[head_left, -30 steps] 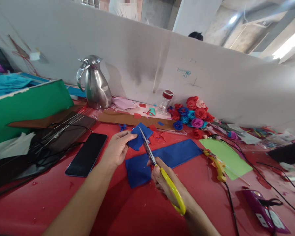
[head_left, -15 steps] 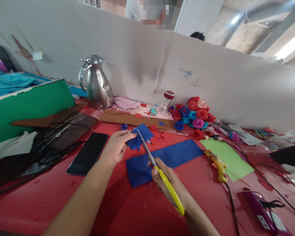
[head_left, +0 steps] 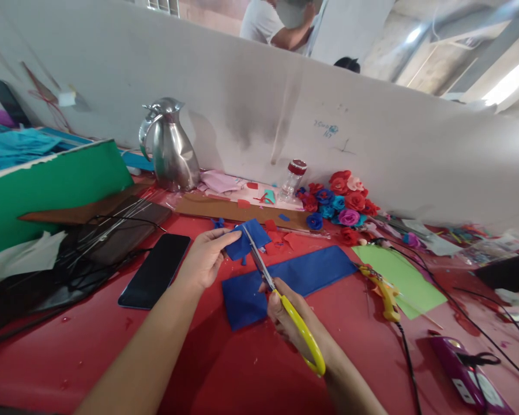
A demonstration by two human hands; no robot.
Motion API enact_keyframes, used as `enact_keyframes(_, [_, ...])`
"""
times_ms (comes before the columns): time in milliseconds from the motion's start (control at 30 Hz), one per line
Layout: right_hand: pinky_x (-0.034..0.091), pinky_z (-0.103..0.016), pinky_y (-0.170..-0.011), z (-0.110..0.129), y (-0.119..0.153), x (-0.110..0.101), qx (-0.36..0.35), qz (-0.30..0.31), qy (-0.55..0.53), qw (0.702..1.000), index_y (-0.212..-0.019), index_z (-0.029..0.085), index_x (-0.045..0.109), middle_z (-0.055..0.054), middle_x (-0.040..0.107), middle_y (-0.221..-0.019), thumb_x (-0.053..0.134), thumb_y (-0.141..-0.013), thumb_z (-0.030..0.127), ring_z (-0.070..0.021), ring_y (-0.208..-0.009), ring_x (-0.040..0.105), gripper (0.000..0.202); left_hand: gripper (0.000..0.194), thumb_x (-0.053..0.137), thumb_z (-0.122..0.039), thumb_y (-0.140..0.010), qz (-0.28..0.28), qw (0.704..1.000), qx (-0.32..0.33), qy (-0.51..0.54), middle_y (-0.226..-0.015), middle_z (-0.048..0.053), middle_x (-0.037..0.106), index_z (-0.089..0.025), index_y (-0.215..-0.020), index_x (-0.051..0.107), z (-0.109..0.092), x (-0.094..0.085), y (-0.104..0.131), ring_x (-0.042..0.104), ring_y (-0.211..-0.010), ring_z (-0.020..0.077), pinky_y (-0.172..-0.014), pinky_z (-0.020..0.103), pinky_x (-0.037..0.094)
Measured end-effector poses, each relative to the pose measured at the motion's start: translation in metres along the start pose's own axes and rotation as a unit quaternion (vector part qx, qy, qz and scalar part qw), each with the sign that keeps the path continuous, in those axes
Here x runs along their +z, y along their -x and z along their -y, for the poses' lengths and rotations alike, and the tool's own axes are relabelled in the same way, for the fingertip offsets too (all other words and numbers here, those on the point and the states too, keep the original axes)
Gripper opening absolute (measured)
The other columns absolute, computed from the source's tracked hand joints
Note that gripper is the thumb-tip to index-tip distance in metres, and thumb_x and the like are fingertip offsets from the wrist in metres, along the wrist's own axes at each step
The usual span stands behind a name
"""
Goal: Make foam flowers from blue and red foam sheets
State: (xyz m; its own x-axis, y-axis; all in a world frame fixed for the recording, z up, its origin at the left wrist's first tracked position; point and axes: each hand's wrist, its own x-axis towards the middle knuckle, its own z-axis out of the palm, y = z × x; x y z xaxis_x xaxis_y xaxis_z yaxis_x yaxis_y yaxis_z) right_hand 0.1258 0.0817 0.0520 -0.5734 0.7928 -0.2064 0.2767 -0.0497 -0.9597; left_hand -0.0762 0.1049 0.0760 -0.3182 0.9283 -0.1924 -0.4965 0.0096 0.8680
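Between thumb and fingers, my left hand [head_left: 208,253] pinches a small piece of blue crepe paper [head_left: 256,231] at its left side. My right hand [head_left: 292,311] is wrapped round the yellow handle of a pair of scissors [head_left: 301,334]. The blades point up and left, with their tips over the blue piece close to my left thumb. Beneath the scissors lies a long folded strip of blue paper [head_left: 315,268], flat on the red table [head_left: 225,369]. Red paper scraps [head_left: 281,239] lie just behind the scissors.
A phone [head_left: 155,271] is left of my hands. At the back stand a steel jug [head_left: 173,150], a glass jar [head_left: 293,178] and a pile of paper flowers [head_left: 339,202]. Right are a yellow glue gun [head_left: 384,294], a green sheet [head_left: 402,276] and a purple device [head_left: 469,369] with cords.
The scissors' handles have spread a little in my right hand. The blue piece has shifted slightly near the blades. In the background, a person in white has moved to the right.
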Motion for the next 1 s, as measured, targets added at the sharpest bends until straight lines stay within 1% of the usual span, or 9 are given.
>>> enact_keyframes(100, [0.018, -0.018, -0.04, -0.003, -0.001, 0.0, 0.01, -0.001, -0.008, 1.0, -0.106, 0.022, 0.049, 0.007, 0.029, -0.06, 0.04, -0.086, 0.065, -0.0052, -0.045, 0.021, 0.049, 0.021, 0.082, -0.027, -0.052, 0.014, 1.0, -0.011, 0.005, -0.069, 0.005, 0.072, -0.015, -0.067, 0.072, 0.003, 0.002, 0.002, 0.063, -0.061, 0.0127, -0.061, 0.022, 0.05])
enact_keyframes(167, [0.019, -0.018, -0.041, -0.004, -0.001, 0.0, 0.012, 0.0, -0.004, 1.0, -0.106, 0.023, 0.049, 0.007, 0.029, -0.06, 0.039, -0.087, 0.065, -0.0052, -0.044, 0.021, 0.047, 0.023, 0.083, -0.026, -0.052, 0.016, 1.0, -0.019, 0.003, -0.073, 0.006, 0.074, -0.015, -0.069, 0.073, 0.004, 0.004, 0.003, 0.065, -0.063, 0.0141, -0.064, 0.023, 0.051])
enact_keyframes(367, [0.024, -0.02, -0.044, 0.003, 0.001, -0.002, -0.015, 0.009, 0.041, 0.999, -0.108, 0.022, 0.049, 0.007, 0.031, -0.06, 0.038, -0.088, 0.064, -0.0071, -0.047, 0.026, 0.048, 0.019, 0.082, -0.022, -0.046, -0.016, 0.999, -0.027, 0.01, -0.068, 0.006, 0.073, -0.015, -0.061, 0.071, 0.004, 0.007, 0.004, 0.065, -0.061, 0.015, -0.06, 0.024, 0.051])
enact_keyframes(533, [0.031, -0.023, -0.055, 0.015, 0.004, -0.008, -0.068, 0.009, 0.125, 0.99, -0.109, 0.021, 0.05, 0.003, 0.043, -0.069, 0.041, -0.089, 0.058, -0.0104, -0.058, 0.037, 0.043, 0.016, 0.079, -0.02, -0.045, -0.025, 0.999, -0.032, 0.008, -0.065, 0.005, 0.072, -0.016, -0.058, 0.07, 0.004, 0.01, 0.005, 0.064, -0.06, 0.015, -0.058, 0.024, 0.05])
enact_keyframes(600, [0.032, -0.024, -0.057, 0.018, 0.004, -0.009, -0.079, 0.016, 0.139, 0.987, -0.109, 0.022, 0.049, 0.003, 0.044, -0.07, 0.04, -0.09, 0.058, -0.0112, -0.06, 0.038, 0.043, 0.015, 0.078, -0.021, -0.046, -0.029, 0.999, -0.026, 0.007, -0.064, 0.004, 0.072, -0.016, -0.058, 0.07, 0.005, 0.011, 0.005, 0.064, -0.061, 0.0146, -0.059, 0.024, 0.05])
enact_keyframes(733, [0.03, -0.023, -0.053, 0.019, 0.004, -0.008, -0.08, 0.012, 0.126, 0.989, -0.107, 0.021, 0.05, 0.004, 0.04, -0.067, 0.039, -0.089, 0.06, -0.0101, -0.057, 0.034, 0.045, 0.014, 0.076, -0.02, -0.047, -0.028, 0.999, -0.023, 0.001, -0.064, 0.003, 0.072, -0.017, -0.058, 0.07, 0.005, 0.011, 0.006, 0.064, -0.062, 0.0141, -0.06, 0.023, 0.05])
enact_keyframes(900, [0.025, -0.02, -0.046, 0.015, 0.004, -0.006, -0.051, 0.016, 0.09, 0.995, -0.106, 0.019, 0.051, 0.006, 0.031, -0.06, 0.039, -0.087, 0.064, -0.0082, -0.051, 0.029, 0.05, 0.014, 0.076, -0.02, -0.047, -0.028, 0.999, -0.03, -0.011, -0.064, 0.003, 0.072, -0.017, -0.058, 0.068, 0.003, 0.01, 0.006, 0.063, -0.059, 0.0136, -0.056, 0.023, 0.048])
enact_keyframes(1000, [0.023, -0.02, -0.044, 0.012, 0.003, -0.006, -0.042, 0.019, 0.074, 0.996, -0.107, 0.019, 0.05, 0.007, 0.028, -0.059, 0.039, -0.086, 0.066, -0.0073, -0.049, 0.026, 0.053, 0.014, 0.075, -0.021, -0.048, -0.018, 0.999, -0.03, -0.014, -0.066, 0.003, 0.072, -0.016, -0.06, 0.069, 0.002, 0.008, 0.006, 0.063, -0.06, 0.0144, -0.055, 0.024, 0.048])
